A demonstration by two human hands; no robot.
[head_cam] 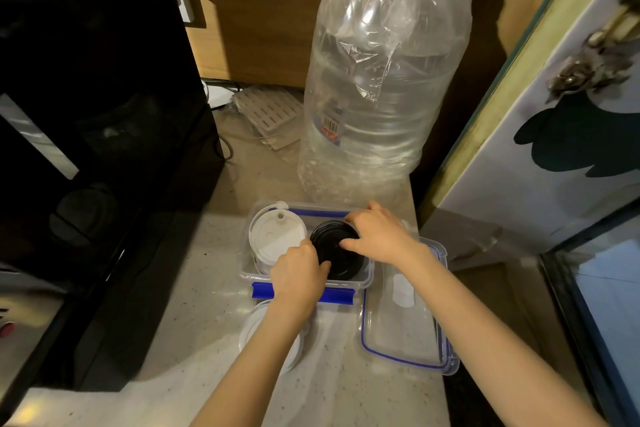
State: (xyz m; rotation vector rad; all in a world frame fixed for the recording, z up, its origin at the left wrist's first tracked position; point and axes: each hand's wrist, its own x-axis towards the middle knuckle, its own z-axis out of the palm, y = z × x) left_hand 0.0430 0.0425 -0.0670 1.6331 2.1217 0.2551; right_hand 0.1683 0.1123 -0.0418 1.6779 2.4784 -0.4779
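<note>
Left grip (298, 270) and right grip (377, 236) reach forward close together, fingers curled.

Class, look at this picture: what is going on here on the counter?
A person grips the black lids with the left hand and right hand, inside a clear box on the counter. White lids sit beside them in the same box. The box's cover lies to the right, and a tall plastic bag stands behind.

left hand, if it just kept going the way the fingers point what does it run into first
The black lid: the left hand points forward and right, and its fingers touch that lid's near edge in the clear box. Past it, probably the right hand on the lid's far side.
</note>
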